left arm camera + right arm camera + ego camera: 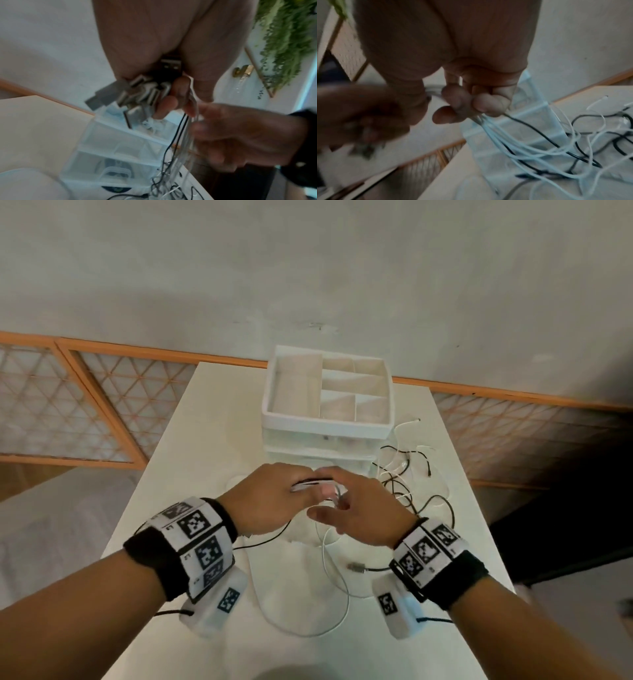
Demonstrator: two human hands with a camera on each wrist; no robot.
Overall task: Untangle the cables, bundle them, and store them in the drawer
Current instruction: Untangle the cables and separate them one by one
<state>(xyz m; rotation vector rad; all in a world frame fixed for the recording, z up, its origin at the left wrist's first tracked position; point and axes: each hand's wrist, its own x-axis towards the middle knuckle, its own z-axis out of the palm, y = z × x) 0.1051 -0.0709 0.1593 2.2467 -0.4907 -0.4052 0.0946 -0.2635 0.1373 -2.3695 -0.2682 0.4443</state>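
Both hands meet above the white table (pixel 191 440) in front of the drawer unit (pixel 327 405). My left hand (pixel 274 501) grips several USB plug ends (pixel 137 93) of black and white cables, fingers curled round them. My right hand (pixel 356 508) closes its fingers on the same cable strands (pixel 489 124) just beside the left hand. From there the black and white cables (pixel 400 474) trail in a loose tangle to the right of the drawer unit. More cable loops (pixel 329 577) lie on the table under my wrists.
The drawer unit has an open divided tray (pixel 298 392) on top and translucent drawers (pixel 111 146) below. A loose plug end (pixel 356 566) lies near my right wrist. The table's right edge (pixel 479 508) is close to the tangle. An orange-framed lattice panel (pixel 68 405) stands behind.
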